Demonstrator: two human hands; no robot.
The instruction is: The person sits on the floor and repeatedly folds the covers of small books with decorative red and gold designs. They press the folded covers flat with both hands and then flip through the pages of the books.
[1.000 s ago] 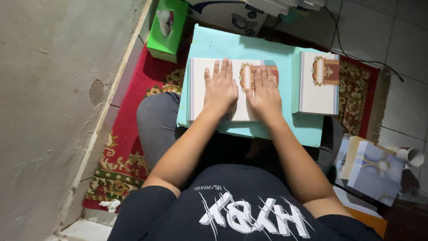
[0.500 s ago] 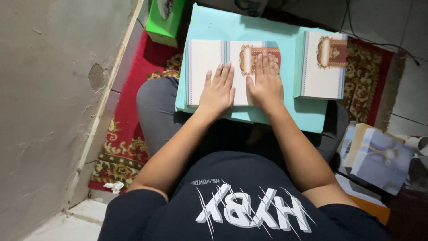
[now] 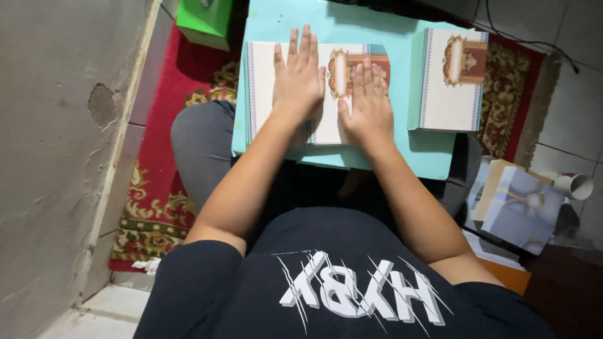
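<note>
A person sits on a red patterned rug [image 3: 157,188] with a turquoise board [image 3: 377,157] across the lap, seen from above. On the board's left half lies an open white card [image 3: 264,88] with a thin border and a red and gold ornament printed near its middle fold. Both hands rest flat on this card, palms down, fingers stretched out and gripping nothing. The left hand [image 3: 300,81] covers the centre of the card, its fingertips reaching nearly to the card's far edge. The right hand [image 3: 366,103] lies just beside it, over the card's right part, partly covering the ornament, its wrist near the card's near edge. The card thus lies directly under both palms, pressed against the board.

At the board's right edge sits a stack of matching cards [image 3: 451,81], apart from the hands. A green box [image 3: 204,22] stands on the rug beyond the board's far left corner. To the person's right, on the floor, lie pale blue cards [image 3: 521,207] and a paper cup [image 3: 575,185].
</note>
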